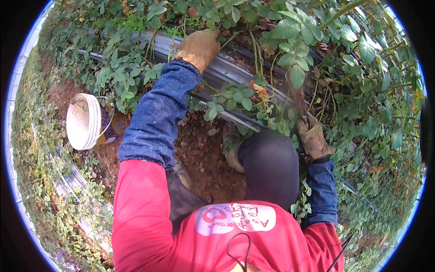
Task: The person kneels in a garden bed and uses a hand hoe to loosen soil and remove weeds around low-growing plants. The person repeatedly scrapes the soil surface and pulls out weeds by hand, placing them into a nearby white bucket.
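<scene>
My left hand (201, 47), in a tan work glove, reaches over the grey metal edging of a planting bed (234, 69). Its fingertips are hidden among stems and leaves, so what they touch cannot be seen. My right hand (311, 136), also gloved, is closed around a narrow brown hand tool (297, 97) that looks rusty or soil-covered. The tool points away from me, into the bed, and a rose leaf partly hides its far end. Thin green rose stems (255, 54) rise from the bed between my hands.
A white plastic bucket (95, 122) lies tilted on the soil at the left. Leafy, thorny rose canes (343, 13) hang over the bed at the upper right. My bent knee (272, 163) is close to the bed's edge, above brown soil (207, 159). Another planted row (73, 183) runs at lower left.
</scene>
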